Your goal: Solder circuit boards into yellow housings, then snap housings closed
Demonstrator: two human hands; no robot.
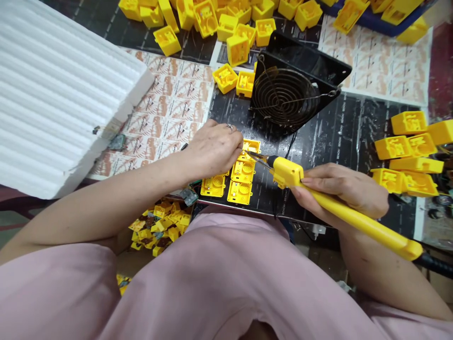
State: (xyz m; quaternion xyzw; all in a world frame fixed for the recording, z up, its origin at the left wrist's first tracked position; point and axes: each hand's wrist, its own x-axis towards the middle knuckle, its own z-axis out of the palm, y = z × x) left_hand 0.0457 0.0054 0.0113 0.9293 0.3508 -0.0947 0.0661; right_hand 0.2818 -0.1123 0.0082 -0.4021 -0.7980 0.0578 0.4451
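Note:
Several open yellow housings (239,191) lie side by side in a small block near the table's front edge. My left hand (218,146) is closed over the upper left of this block, its fingertips pressed together at the top housing; what they hold is hidden. A yellow soldering tool (288,172) is gripped in my right hand (341,191), with its cable running off to the lower right. The tool's thin metal tip reaches left to the upper housings, close to my left fingertips.
Just beyond the housings stands a black fan (283,99) with a wire grille. A white foam slab (63,94) is at the left. Loose yellow housings (166,40) lie at the back, more at the right (410,146). A blue bin (380,26) sits back right.

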